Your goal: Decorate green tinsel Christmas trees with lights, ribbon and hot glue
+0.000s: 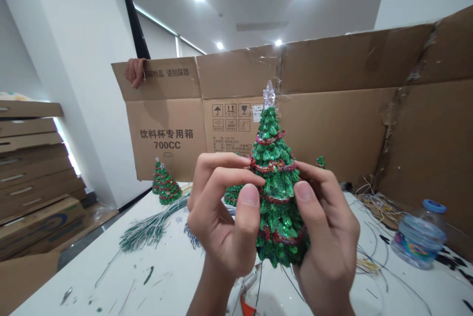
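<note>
A miniature green Christmas tree (279, 190) stands upright in mid-air above the table, wrapped in red garland and topped by a clear star (269, 94). My right hand (325, 227) is closed round its right side, thumb on the front. From the left, my left hand (229, 212) touches the tree with bent fingers, the fingertips at the red garland. The left thumb lies close to the tree's edge; whether it presses on it I cannot tell. Thin dark wires show below the base. Part of another tree (233, 194) is hidden behind my left hand.
Two small trees (168, 188) stand at the back left beside a bundle of green-white wires (148, 225). A water bottle (421, 235) and loose wires are at right. A tall cardboard screen (332, 129) borders the table; another person's hand (136, 72) rests over its top.
</note>
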Action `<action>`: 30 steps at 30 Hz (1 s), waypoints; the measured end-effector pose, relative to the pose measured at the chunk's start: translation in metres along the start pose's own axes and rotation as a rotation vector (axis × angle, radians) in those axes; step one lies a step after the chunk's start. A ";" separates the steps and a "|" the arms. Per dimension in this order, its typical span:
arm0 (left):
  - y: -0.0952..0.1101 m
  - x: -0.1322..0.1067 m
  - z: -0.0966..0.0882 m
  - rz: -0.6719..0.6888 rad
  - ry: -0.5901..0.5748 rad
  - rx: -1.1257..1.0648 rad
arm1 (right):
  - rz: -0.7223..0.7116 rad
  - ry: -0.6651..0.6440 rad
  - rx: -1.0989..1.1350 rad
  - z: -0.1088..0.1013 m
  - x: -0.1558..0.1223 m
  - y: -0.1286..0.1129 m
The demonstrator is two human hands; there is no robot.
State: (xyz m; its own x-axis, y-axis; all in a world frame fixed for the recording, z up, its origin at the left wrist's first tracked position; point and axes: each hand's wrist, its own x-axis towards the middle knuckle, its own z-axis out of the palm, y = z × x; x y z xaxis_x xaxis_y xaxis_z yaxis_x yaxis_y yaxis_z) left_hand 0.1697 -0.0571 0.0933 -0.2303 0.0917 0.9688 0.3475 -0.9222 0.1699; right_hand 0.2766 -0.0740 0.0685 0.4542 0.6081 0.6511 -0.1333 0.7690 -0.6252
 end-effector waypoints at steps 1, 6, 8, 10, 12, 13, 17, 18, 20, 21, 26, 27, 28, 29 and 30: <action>0.000 0.000 0.000 0.002 -0.001 -0.003 | 0.004 0.002 0.002 0.000 0.000 0.000; 0.000 0.000 0.000 0.006 0.002 0.003 | 0.000 -0.001 0.003 -0.001 -0.001 0.000; 0.000 0.000 0.000 0.006 0.004 0.001 | 0.006 -0.003 0.009 -0.001 -0.001 0.000; 0.000 0.000 0.000 0.003 0.008 -0.007 | 0.012 0.001 0.014 0.000 -0.001 0.000; 0.000 0.000 0.000 -0.001 0.012 -0.015 | 0.011 0.000 0.014 0.001 -0.001 0.000; 0.000 0.000 0.000 0.001 0.014 -0.017 | 0.010 -0.001 0.012 0.001 -0.001 0.000; 0.000 0.001 0.000 0.005 0.009 -0.002 | 0.009 -0.007 0.019 0.000 -0.002 0.001; 0.000 0.000 0.000 0.004 0.004 0.005 | 0.010 -0.007 0.020 0.000 -0.002 0.000; 0.000 0.000 0.000 0.000 0.000 0.008 | 0.007 -0.002 0.013 0.000 -0.002 0.000; 0.000 0.000 0.000 0.002 0.006 -0.008 | 0.003 0.000 0.006 0.000 -0.002 -0.001; 0.000 0.001 0.003 -0.001 0.039 -0.133 | -0.009 0.005 -0.010 0.001 0.001 -0.002; 0.000 0.001 0.003 0.000 0.041 -0.131 | -0.010 0.006 -0.010 0.001 0.001 -0.002; 0.000 0.001 0.004 0.002 0.044 -0.124 | -0.008 0.007 -0.010 0.001 0.001 -0.002; -0.001 0.001 0.004 0.006 0.048 -0.118 | -0.007 0.007 -0.010 0.001 0.000 -0.002; -0.001 0.001 0.004 0.010 0.049 -0.112 | -0.006 0.006 -0.009 0.000 0.000 -0.002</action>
State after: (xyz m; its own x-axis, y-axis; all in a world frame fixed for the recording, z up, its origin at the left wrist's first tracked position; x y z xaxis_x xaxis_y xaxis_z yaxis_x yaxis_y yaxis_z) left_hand 0.1724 -0.0549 0.0951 -0.2728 0.0661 0.9598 0.2471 -0.9593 0.1363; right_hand 0.2764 -0.0757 0.0699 0.4600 0.6026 0.6521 -0.1229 0.7706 -0.6254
